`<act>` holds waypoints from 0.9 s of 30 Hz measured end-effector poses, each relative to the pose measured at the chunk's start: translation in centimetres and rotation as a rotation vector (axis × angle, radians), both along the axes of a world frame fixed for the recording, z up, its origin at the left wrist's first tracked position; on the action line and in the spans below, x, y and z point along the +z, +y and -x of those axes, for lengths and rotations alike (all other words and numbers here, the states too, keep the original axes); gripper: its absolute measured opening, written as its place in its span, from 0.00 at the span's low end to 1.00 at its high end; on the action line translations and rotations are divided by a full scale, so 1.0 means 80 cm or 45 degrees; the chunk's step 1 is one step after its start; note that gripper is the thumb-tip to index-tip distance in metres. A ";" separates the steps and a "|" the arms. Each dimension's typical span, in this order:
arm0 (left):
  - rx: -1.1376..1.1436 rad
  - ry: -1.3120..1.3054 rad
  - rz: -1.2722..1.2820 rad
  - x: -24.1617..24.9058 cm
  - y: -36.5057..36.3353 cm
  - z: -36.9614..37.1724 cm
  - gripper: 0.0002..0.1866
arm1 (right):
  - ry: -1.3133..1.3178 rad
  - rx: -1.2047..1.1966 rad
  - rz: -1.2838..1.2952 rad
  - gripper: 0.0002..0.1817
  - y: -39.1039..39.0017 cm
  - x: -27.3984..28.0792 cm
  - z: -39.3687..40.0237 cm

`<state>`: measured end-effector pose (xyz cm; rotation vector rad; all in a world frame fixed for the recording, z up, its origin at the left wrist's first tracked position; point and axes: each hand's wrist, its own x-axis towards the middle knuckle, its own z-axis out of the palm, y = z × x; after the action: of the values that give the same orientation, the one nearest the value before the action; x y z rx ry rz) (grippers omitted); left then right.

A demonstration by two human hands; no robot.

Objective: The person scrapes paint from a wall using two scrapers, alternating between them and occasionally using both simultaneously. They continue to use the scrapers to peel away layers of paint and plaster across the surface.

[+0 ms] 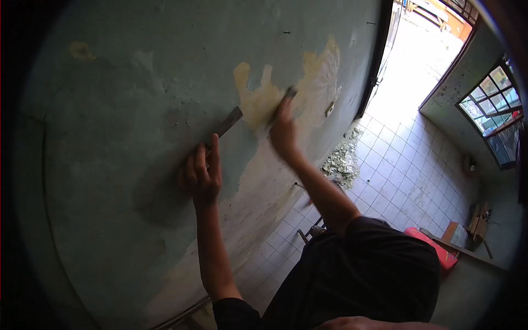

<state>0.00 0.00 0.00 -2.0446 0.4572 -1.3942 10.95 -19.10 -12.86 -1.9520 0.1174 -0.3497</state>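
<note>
My left hand [203,173] is closed around a flat metal scraper [231,120], index finger stretched along it. The scraper's blade points up and right, its tip at the left edge of a yellowish bare patch [257,104] on the green painted wall [137,93]. To the right, my right hand [284,132] is a fist, smeared by motion, in front of the same patch. A short dark tool end [291,91] sticks out above this fist; its kind I cannot tell. Around the patch, the paint has ragged edges, and a paler stripped area runs downward.
Paint flakes [344,159] lie heaped on the white tiled floor [396,157] along the wall's foot. A nail [286,32] and a small wall fitting [330,109] stick out of the wall. Beyond are a bright open doorway [412,60], a barred window [492,99] and a red object [432,247].
</note>
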 end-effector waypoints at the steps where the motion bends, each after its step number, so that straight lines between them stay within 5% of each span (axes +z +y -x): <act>1: 0.014 -0.001 0.020 -0.005 -0.002 0.001 0.18 | -0.181 -0.005 0.118 0.42 0.028 -0.019 0.038; 3: 0.023 0.041 -0.062 0.018 0.015 0.013 0.18 | -0.316 0.030 0.181 0.42 0.056 -0.022 0.079; 5: 0.010 0.040 -0.017 0.007 0.009 0.007 0.18 | -0.419 -0.242 0.060 0.46 0.011 -0.054 0.000; 7: 0.020 -0.002 -0.014 0.006 0.001 0.001 0.18 | 0.050 -0.254 -0.049 0.44 -0.061 -0.048 -0.083; 9: 0.030 -0.032 -0.024 0.007 0.002 0.002 0.18 | 0.081 -0.248 -0.070 0.44 -0.059 -0.040 -0.081; 11: 0.036 -0.018 -0.021 0.006 0.002 0.001 0.18 | 0.068 -0.190 -0.135 0.44 -0.037 -0.020 -0.041; 12: 0.031 -0.022 -0.021 0.006 0.001 -0.002 0.18 | -0.365 -0.193 -0.122 0.46 0.002 -0.040 -0.007; 15: 0.008 -0.008 -0.015 0.005 0.002 -0.002 0.18 | -0.305 0.035 0.179 0.44 0.029 -0.030 0.055; 18: 0.016 0.008 -0.011 0.002 0.004 0.001 0.19 | -0.406 -0.237 -0.099 0.38 -0.039 -0.023 -0.052; 19: 0.032 -0.003 -0.018 0.003 0.001 0.001 0.19 | 0.122 -0.126 -0.125 0.36 -0.075 0.014 -0.068; 21: 0.048 -0.018 -0.024 0.004 0.003 0.001 0.19 | -0.009 -0.230 -0.089 0.44 -0.072 -0.023 -0.096; 24: 0.035 -0.036 -0.031 0.001 0.001 -0.003 0.19 | -0.421 -0.225 0.085 0.47 0.026 -0.040 0.001; 27: 0.018 -0.038 -0.021 0.003 0.002 -0.002 0.19 | -0.342 -0.041 0.104 0.42 0.035 -0.014 0.051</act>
<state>0.13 0.18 0.27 -2.0073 0.4397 -1.4065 6.90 -16.30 -14.01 -1.9657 -0.0406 -0.6421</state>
